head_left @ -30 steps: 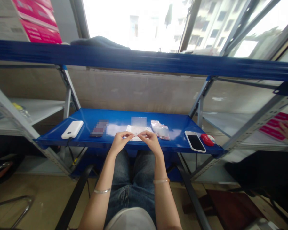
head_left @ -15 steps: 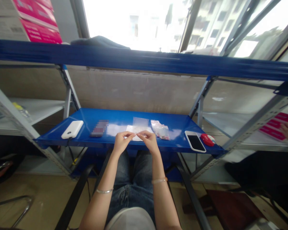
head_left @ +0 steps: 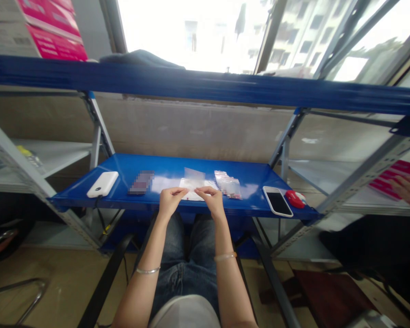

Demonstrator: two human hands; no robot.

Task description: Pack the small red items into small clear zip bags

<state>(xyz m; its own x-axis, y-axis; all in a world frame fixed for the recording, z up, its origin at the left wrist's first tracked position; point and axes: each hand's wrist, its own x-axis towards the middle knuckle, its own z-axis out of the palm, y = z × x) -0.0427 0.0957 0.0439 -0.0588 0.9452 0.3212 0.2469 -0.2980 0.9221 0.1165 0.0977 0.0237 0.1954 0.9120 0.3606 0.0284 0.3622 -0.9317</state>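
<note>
A translucent, thin plastic bag [head_left: 194, 175] stands up just beyond my fingertips, its near edge between my two hands. My left hand [head_left: 170, 200] pinches the left side of that edge with thumb and forefinger. On the other side, my right hand [head_left: 210, 198] pinches it in the same way. Under the bag lies a white sheet [head_left: 192, 196] with a tiny reddish spot on it. Just right of my right hand lie several small clear zip bags [head_left: 228, 186] with small reddish pieces inside. What the upright bag contains is too small to make out.
On the blue table [head_left: 171, 163] lie a white power bank [head_left: 103, 184] with a cable, a blurred-out item [head_left: 141, 182], a white-framed phone [head_left: 278, 201] and a red object [head_left: 295, 198]. A blue shelf beam [head_left: 205, 86] crosses above. Another person's hand [head_left: 408, 189] rests at far right.
My left hand has moved slightly left, widening the gap between my fingertips. The upright bag has shifted left and tilted. The other person's hand has moved a little left.
</note>
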